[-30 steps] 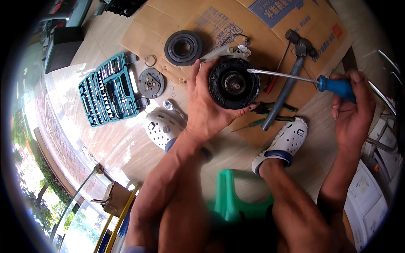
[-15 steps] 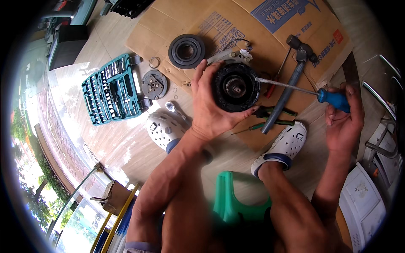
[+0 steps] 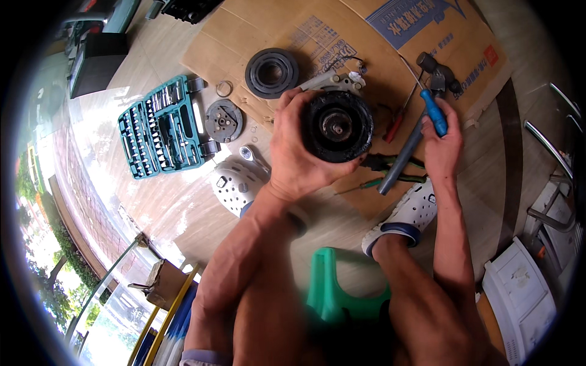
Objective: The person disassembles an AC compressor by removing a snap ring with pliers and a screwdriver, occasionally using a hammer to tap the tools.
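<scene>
My left hand is wrapped round the near-left side of a car air-conditioning compressor, whose black round end with a metal shaft in its middle faces up. Its pale metal body shows behind my fingers. To the right, my right hand grips a screwdriver by its blue handle. The blade points up and away from me, apart from the compressor. Beneath that hand lies a hammer with a long grey handle. Between hammer and compressor lie a red-handled screwdriver and green-handled pliers.
A grooved black pulley sits on flattened cardboard. Left of it are a metal ring, a round clutch plate, a ratchet wrench and an open teal socket set. A green stool is under me.
My right hand has moved left and inward. The screwdriver's tip has left the compressor's rim and now points away from me. The compressor has shifted slightly left in my left hand.
</scene>
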Tool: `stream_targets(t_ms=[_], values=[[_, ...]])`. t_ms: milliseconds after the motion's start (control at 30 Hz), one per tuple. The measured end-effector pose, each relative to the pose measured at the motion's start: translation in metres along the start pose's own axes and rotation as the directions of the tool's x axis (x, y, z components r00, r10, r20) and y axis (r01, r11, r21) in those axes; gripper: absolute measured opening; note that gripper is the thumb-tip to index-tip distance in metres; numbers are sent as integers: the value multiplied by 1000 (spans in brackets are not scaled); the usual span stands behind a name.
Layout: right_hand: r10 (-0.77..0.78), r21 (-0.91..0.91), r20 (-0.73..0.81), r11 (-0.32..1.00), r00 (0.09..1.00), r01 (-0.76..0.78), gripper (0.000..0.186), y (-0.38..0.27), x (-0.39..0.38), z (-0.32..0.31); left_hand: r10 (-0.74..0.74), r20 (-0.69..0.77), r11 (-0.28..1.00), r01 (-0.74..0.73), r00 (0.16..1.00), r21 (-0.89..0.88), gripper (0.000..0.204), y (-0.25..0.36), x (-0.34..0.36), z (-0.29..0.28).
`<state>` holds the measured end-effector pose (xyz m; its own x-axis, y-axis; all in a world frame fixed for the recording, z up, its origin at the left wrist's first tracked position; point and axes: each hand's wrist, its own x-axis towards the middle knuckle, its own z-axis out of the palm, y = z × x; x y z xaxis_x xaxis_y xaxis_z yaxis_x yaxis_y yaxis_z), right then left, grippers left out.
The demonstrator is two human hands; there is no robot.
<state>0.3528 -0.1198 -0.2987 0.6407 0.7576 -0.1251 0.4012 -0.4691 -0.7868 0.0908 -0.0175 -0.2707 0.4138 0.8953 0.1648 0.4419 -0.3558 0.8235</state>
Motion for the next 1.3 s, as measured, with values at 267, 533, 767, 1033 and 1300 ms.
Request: stream_targets(t_ms=[267,533,767,1033,1300], values=[[-232,-440,130,858,964,266,62,3,-43,6,-333,65,910,338,941,-240,114,33,-2,-22],[-426,-372,495,684,757,628,35,11,-119,0,-99,332,957,181,938,-227,107,24,-45,-55],[-319,-473,655,534,685,701,29,32,-137,23,-73,363,943,182,929,-277,105,8,-60,-59],[-279,-466,639,602,717,649,25,23,-125,33,3,368,939,124,930,-321,113,-4,-53,-64],[-286,-370,616,717,734,591,35,25,-104,14,-17,369,952,128,929,-279,113,-8,-54,-63]])
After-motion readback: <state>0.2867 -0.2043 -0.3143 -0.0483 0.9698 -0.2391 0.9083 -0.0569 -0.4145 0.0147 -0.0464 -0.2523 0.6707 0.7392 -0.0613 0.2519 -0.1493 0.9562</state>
